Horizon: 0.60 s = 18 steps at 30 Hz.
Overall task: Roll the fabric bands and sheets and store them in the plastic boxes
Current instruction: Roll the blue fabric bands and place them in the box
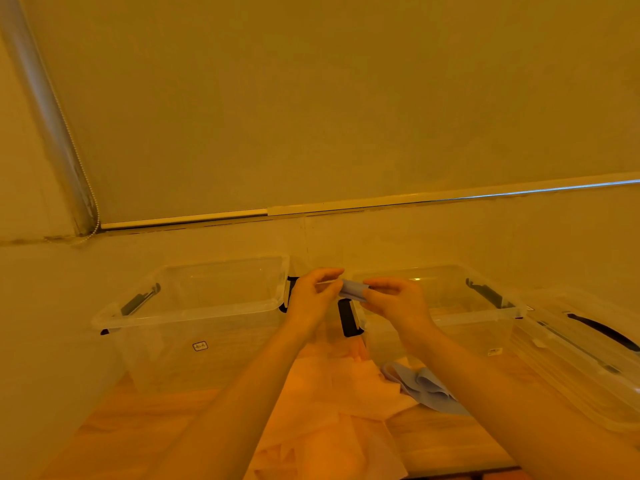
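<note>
A small blue fabric band is held up in the air between my two hands, above the gap between two clear boxes. My left hand pinches its left end and my right hand pinches its right end. The left plastic box and the right plastic box stand open on the wooden table, each with black latches. A pale pink sheet lies spread on the table under my arms. More blue bands lie crumpled in front of the right box.
A clear lid with a black handle lies at the right edge of the table. A wall and a window blind with a bead chain rise behind the boxes. The table's front edge runs along the bottom right.
</note>
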Tool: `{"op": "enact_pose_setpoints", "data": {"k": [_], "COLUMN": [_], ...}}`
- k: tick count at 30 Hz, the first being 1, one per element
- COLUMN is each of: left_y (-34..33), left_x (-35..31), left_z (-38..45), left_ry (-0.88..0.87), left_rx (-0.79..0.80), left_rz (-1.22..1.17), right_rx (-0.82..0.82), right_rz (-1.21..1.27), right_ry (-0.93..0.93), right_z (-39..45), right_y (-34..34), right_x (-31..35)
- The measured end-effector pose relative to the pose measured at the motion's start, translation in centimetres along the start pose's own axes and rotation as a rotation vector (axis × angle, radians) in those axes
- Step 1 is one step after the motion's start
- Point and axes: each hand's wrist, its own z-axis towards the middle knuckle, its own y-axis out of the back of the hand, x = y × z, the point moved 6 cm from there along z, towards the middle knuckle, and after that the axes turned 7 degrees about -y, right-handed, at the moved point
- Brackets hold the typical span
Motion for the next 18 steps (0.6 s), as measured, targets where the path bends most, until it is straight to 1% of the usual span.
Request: {"op": "enact_pose_setpoints", "data": {"k": [5, 8, 12, 18], "left_y": [-1.0, -1.7, -3.3, -6.9], "left_x": [0.7, 1.3, 2.0, 4.0], "left_z": [-0.2, 0.2, 1.0, 4.1], "left_ry": [0.046, 0.07, 0.086, 0.136], "left_rx": [-0.021, -0.03, -0.021, -0.027], "left_rz": [-0.113, -0.115, -0.117, -0.049], "right_rx": [0.016, 0.006, -0.047, -0.134], "right_rz": [-0.032, -0.039, 0.018, -0.034], "right_ry": [0.018, 0.014, -0.008, -0.012], "right_z": [0.5, 1.2, 2.8, 7.3], "right_y": [0.9, 1.7, 3.1, 5.6], "right_x": [-0.5, -1.0, -1.7, -3.0]}}
